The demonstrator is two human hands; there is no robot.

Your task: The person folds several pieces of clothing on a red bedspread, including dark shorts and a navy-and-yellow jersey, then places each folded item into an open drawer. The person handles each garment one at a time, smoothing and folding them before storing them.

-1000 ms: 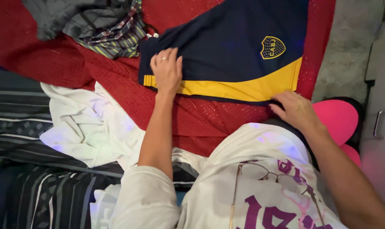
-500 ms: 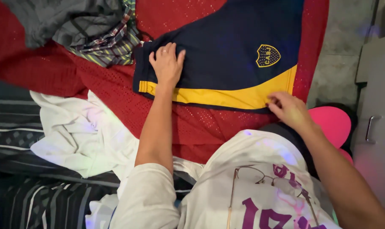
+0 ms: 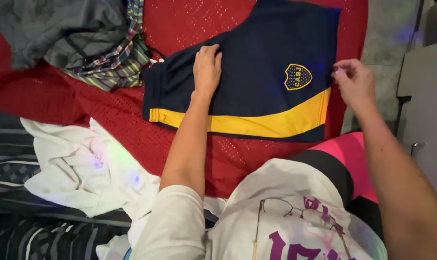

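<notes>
While the left hand (image 3: 207, 66) presses flat and open on the navy shorts (image 3: 257, 72), the right hand (image 3: 354, 83) pinches their side edge: best pulled taut, seams aligned.

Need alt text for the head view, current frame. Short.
Seen from above, a person's left hand presses flat on navy shorts with a yellow band, spread over a red mesh cloth, while the right hand pinches the shorts' right edge. A white garment and a plaid pile lie to the left.
</notes>
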